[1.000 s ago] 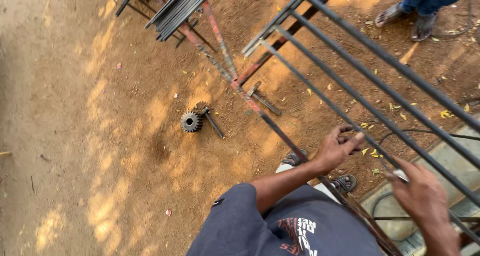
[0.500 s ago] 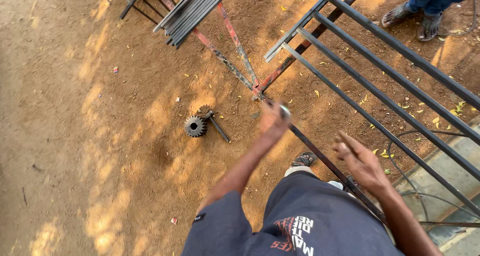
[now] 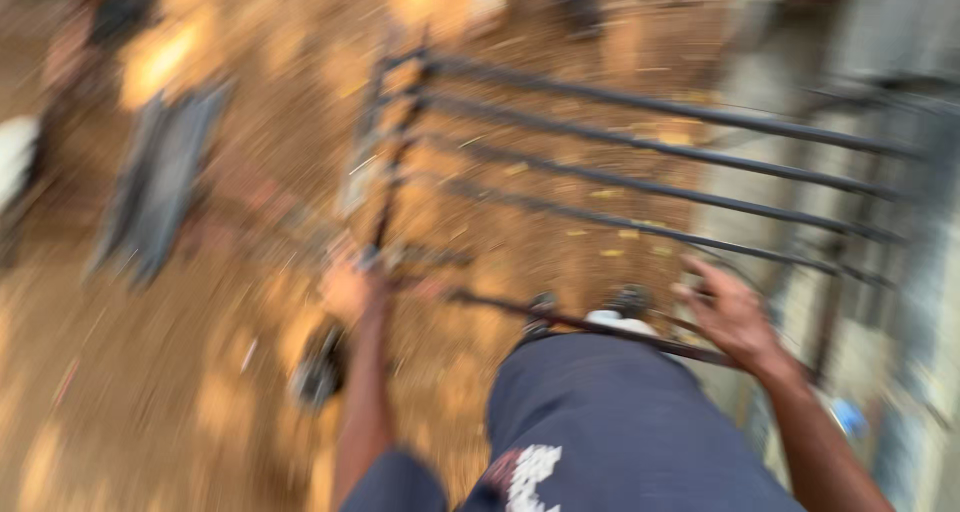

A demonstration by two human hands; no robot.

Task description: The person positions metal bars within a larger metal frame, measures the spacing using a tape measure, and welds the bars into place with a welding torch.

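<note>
Head view, very blurry, looking down at brown dirt ground [image 3: 120,412]. Far to the left of the left hand, a flat bunch of dark bars [image 3: 160,182] lying on the dirt. Just below that hand, a small dark round thing [image 3: 320,367], too smeared to name. Left hand [image 3: 350,287] right at the left end of a big metal gate frame [image 3: 650,147]; closed on it or only touching, cannot tell. Long bars of the frame running off to the right, low over the ground. Right hand [image 3: 735,317] on the near bar, fingers stretched out and loose, not squeezing. Shoes [image 3: 625,307] between the two hands, under that bar.

Looks like taking hold of the frame, one hand at each side. Heavy-looking thing, so moving it would need both hands closed tight first.
</note>
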